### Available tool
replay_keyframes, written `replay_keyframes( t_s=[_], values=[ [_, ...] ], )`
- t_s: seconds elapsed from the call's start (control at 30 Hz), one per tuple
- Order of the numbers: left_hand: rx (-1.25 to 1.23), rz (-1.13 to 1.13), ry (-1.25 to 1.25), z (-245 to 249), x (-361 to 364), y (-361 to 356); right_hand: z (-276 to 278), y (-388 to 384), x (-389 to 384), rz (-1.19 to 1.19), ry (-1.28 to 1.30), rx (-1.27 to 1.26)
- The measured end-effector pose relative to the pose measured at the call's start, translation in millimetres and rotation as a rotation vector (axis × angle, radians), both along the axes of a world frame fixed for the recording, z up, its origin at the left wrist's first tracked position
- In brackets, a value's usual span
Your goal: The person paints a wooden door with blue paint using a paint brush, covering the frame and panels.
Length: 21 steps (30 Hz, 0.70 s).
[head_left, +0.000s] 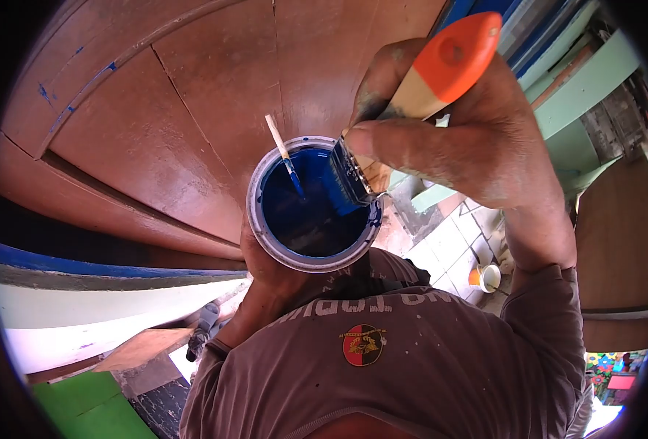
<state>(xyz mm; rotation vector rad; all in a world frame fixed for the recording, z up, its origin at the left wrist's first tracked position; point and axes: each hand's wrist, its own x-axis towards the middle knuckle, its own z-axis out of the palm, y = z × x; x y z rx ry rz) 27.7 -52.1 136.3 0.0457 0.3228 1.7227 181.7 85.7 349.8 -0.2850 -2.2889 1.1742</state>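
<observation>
Two hands grip apart, the left hand [260, 257] around the near left of the round, pale-rimmed can of blue paint [255, 212], the right hand [474, 157] pinching the flat orange-and-tan paintbrush [452, 62], slanting from far right to bristles inside the can's right rim.

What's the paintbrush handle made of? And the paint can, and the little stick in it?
The paintbrush handle looks like wood: glossy orange at the end, plain tan below. The paint can is probably smooth metal, because its grey rim shines, but it could be plastic. The little stick seems to be bare wood, pale and dull above the blue paint.
</observation>
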Motion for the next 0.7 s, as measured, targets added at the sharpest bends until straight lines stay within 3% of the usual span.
replay_keyframes(
  t_s=[0.03, 0.1, 0.2, 0.27, 0.37, 0.43, 0.5, 0.6, 0.7],
  values=[
    [0.003, -0.003, -0.004, 0.3, 0.0, -0.3, 11.5, -4.0, -1.4, -0.038, -0.117, 0.041],
    [-0.063, 0.007, 0.012, -5.7, -5.5, -3.3, 12.0, -7.2, -2.7, -0.052, -0.076, -0.01],
    [-0.02, 0.014, 0.006, -2.3, 0.1, -0.3, -4.1, -3.0, 0.3, 0.005, 0.251, -0.113],
    [0.029, 0.031, 0.116, -2.2, 2.6, 3.7, -2.2, 9.5, 5.6, 0.023, 0.266, 0.044],
    [0.095, 0.088, 0.328, -5.6, 3.8, 9.3, 16.1, -1.4, 10.1, -0.002, 0.019, 0.047],
    [0.139, 0.085, 0.257, 0.2, 9.3, 12.5, 17.8, -5.5, 9.7, 0.035, -0.142, -0.102],
    [0.131, 0.038, 0.163, 4.1, 11.3, 17.8, -5.1, 7.3, 6.3, 0.122, -0.061, -0.034],
    [0.157, -0.073, 0.137, 8.9, 12.1, 22.6, -13.9, 12.7, 10.4, 0.016, -0.08, -0.506],
    [0.254, -0.197, 0.0, 20.9, 9.0, 32.3, -42.2, 35.5, 16.8, 0.012, 0.149, -0.752]
  ],
)
